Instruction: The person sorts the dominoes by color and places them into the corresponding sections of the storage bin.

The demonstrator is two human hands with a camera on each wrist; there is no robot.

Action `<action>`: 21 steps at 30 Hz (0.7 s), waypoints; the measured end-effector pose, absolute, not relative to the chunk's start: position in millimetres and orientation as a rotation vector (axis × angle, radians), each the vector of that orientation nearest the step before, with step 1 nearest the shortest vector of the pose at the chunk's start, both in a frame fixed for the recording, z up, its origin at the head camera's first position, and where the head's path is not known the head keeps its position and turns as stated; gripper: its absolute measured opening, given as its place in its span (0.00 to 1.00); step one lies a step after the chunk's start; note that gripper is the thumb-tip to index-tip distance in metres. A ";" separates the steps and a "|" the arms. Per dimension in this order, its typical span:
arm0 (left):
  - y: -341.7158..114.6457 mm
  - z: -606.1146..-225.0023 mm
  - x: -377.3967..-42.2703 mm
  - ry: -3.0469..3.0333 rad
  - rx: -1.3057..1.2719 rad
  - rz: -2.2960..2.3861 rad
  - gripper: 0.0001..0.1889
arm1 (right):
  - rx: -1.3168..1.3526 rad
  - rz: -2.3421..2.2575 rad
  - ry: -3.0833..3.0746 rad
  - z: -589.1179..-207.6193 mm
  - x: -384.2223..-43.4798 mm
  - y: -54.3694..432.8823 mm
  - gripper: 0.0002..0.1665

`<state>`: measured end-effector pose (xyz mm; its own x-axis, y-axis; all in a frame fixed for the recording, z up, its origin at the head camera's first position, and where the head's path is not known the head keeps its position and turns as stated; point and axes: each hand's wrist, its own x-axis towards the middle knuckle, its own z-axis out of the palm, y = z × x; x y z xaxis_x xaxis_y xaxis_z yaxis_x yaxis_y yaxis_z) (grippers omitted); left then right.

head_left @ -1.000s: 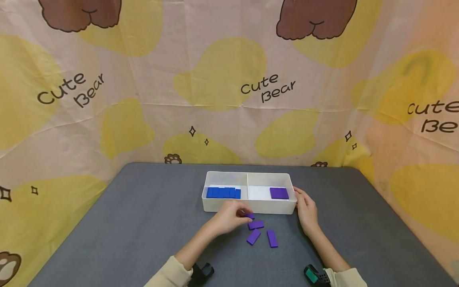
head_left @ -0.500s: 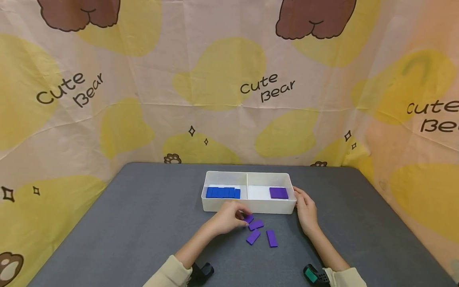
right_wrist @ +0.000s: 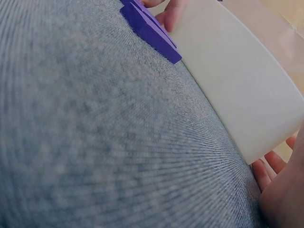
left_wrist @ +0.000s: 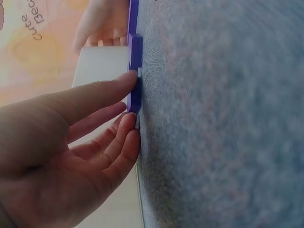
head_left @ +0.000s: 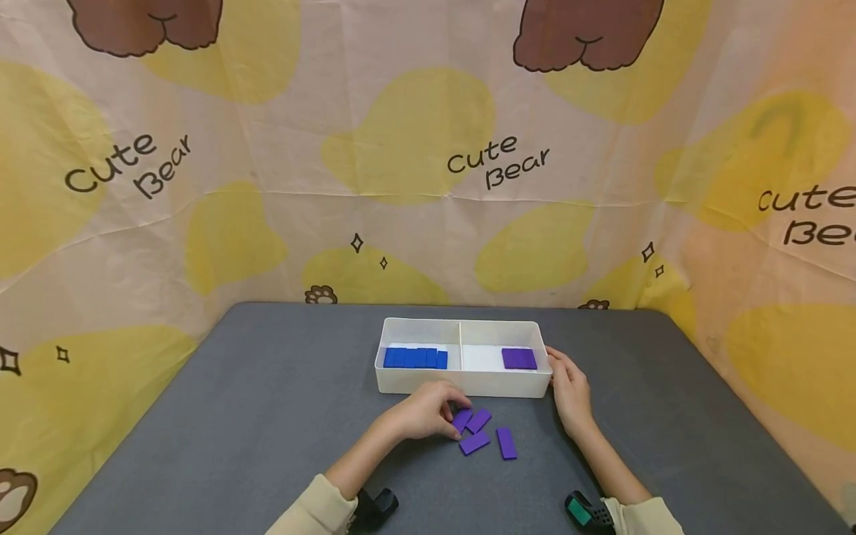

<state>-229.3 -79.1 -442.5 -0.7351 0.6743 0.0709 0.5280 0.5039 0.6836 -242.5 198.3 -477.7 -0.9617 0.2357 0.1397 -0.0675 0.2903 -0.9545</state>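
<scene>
Purple tiles (head_left: 476, 431) lie loose on the grey worktop (head_left: 234, 416), lower centre, under the left hand's (head_left: 421, 413) straight fingertips. Right hand (head_left: 571, 390) rests relaxed against the white tray (head_left: 461, 385). Blue tiles (head_left: 414, 358) look sorted; four purple remain outside

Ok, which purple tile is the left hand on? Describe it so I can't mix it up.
Start at the white divided box on the grey table. Just in front of its near wall lie four loose purple tiles. The purple tile you want is the leftmost, under the left hand fingertips; the other three lie untouched.
</scene>
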 end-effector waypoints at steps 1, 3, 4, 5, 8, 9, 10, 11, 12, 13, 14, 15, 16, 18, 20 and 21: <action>-79.2 -442.2 -229.1 2.539 1.036 1.037 0.23 | -0.154 1.726 -2.308 -477.7 -242.5 198.4 0.30; -79.6 -441.1 -228.3 2.540 1.036 1.011 0.24 | -0.153 1.727 -2.308 -477.7 -242.6 198.5 0.30; -79.9 -441.1 -228.0 2.541 1.031 0.999 0.24 | -0.154 1.728 -2.309 -477.6 -242.5 198.4 0.30; -80.0 -441.2 -227.7 2.540 1.026 0.994 0.24 | -0.154 1.732 -2.305 -477.5 -242.4 198.3 0.30; -80.8 -441.1 -227.1 2.535 1.019 0.981 0.24 | -0.156 1.739 -2.299 -477.5 -242.5 198.2 0.29; -81.2 -441.2 -227.1 2.533 1.023 0.982 0.25 | -0.158 1.740 -2.297 -477.4 -242.6 198.1 0.29; -81.6 -441.1 -227.2 2.527 1.023 0.984 0.25 | -0.158 1.741 -2.295 -477.1 -242.4 197.8 0.29; -82.0 -440.8 -227.2 2.522 1.028 0.986 0.25 | -0.158 1.744 -2.290 -477.0 -242.4 197.7 0.29; -82.5 -440.8 -227.4 2.516 1.026 0.987 0.25 | -0.159 1.742 -2.290 -477.1 -242.5 197.7 0.29; -82.9 -440.9 -227.8 2.511 1.024 0.991 0.25 | -0.158 1.740 -2.289 -477.1 -242.6 197.6 0.29; -83.5 -440.7 -228.0 2.505 1.025 0.996 0.25 | -0.157 1.739 -2.286 -477.2 -242.4 197.5 0.29; -84.2 -440.7 -228.2 2.501 1.024 0.999 0.25 | -0.159 1.738 -2.286 -477.1 -242.4 197.3 0.29; -84.7 -440.9 -228.4 2.496 1.014 1.005 0.26 | -0.160 1.738 -2.285 -476.9 -242.3 197.1 0.29; -85.6 -441.2 -228.6 2.488 0.994 1.024 0.26 | -0.166 1.734 -2.291 -476.9 -242.4 197.0 0.29; -86.5 -441.3 -228.2 2.481 0.986 1.051 0.25 | -0.171 1.730 -2.301 -476.9 -242.7 197.0 0.29; -86.8 -441.4 -228.1 2.477 0.985 1.065 0.25 | -0.173 1.729 -2.306 -476.7 -242.9 197.0 0.29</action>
